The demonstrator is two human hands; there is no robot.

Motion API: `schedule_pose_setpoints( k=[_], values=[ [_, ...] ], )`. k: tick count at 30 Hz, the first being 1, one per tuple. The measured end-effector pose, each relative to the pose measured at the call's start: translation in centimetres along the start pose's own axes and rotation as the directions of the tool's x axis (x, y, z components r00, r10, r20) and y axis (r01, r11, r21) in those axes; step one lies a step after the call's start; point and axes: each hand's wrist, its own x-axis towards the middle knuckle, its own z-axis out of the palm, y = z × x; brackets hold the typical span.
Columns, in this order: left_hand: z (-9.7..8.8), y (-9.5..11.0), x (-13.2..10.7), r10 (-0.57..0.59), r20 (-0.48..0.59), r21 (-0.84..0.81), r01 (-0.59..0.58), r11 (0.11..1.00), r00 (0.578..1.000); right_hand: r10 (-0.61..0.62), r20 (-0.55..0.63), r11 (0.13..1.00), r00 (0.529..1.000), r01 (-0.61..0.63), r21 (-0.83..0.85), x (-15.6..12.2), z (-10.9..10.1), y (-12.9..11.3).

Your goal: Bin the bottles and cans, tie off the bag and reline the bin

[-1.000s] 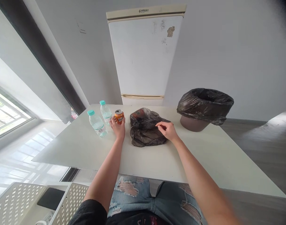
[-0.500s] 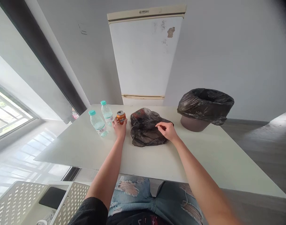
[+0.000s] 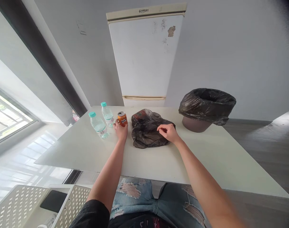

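Note:
My left hand [image 3: 120, 129] is wrapped round an orange drink can [image 3: 122, 118] that stands upright on the white table [image 3: 158, 161]. My right hand [image 3: 168, 132] pinches the plastic of a dark, crumpled bag [image 3: 146, 128] lying just right of the can. The bag is bulky, and something reddish shows through its top. Two clear water bottles with teal caps [image 3: 98, 125] [image 3: 107, 114] stand left of the can, close to my left hand.
A brown bin lined with a black bag [image 3: 206, 107] sits on the table at the back right. A white fridge [image 3: 144, 53] stands against the wall behind the table. White perforated crates [image 3: 18, 205] lie at the lower left, by a window.
Both hands have stayed almost still; the left hand has settled a little closer round the can. The view has shifted slightly.

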Motion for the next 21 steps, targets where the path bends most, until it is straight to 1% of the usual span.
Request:
schedule_pose_setpoints(
  k=[3, 6, 12, 15, 18, 19, 20, 21],
  values=[
    [0.0, -0.1, 0.0, 0.005, -0.004, -0.008, -0.005, 1.0, 1.0, 0.017, 0.081, 1.0, 0.997, -0.016, -0.008, 0.0, 0.4, 0.2],
    [-0.1, -0.1, 0.0, 0.014, -0.011, -0.018, -0.014, 1.0, 1.0, 0.055, 0.112, 0.998, 0.992, -0.05, -0.043, 0.2, 0.7, 0.5],
    [0.1, 0.1, -0.1, 0.026, -0.046, -0.053, -0.029, 0.998, 0.999, 0.134, 0.071, 0.974, 0.988, -0.118, -0.196, 0.4, 0.7, 0.8],
    [-0.1, 0.6, -0.4, 0.036, -0.109, -0.082, -0.045, 0.996, 0.993, 0.156, 0.051, 0.96, 0.986, -0.139, -0.242, 0.5, 0.7, 0.8],
    [-0.9, 1.5, -0.9, 0.1, -0.185, -0.114, -0.122, 0.986, 0.978, 0.168, 0.037, 0.952, 0.985, -0.153, -0.266, 0.5, 0.7, 0.8],
    [-1.2, 1.9, -1.2, 0.144, -0.185, -0.128, -0.169, 0.977, 0.972, 0.171, 0.033, 0.949, 0.985, -0.156, -0.273, 0.5, 0.7, 0.9],
    [-1.4, 2.3, -1.4, 0.202, -0.161, -0.146, -0.226, 0.963, 0.966, 0.172, 0.03, 0.948, 0.985, -0.157, -0.278, 0.5, 0.8, 1.0],
    [-1.6, 2.7, -1.8, 0.272, -0.112, -0.17, -0.289, 0.942, 0.956, 0.17, 0.028, 0.947, 0.985, -0.155, -0.282, 0.5, 0.8, 1.0]
  ],
)
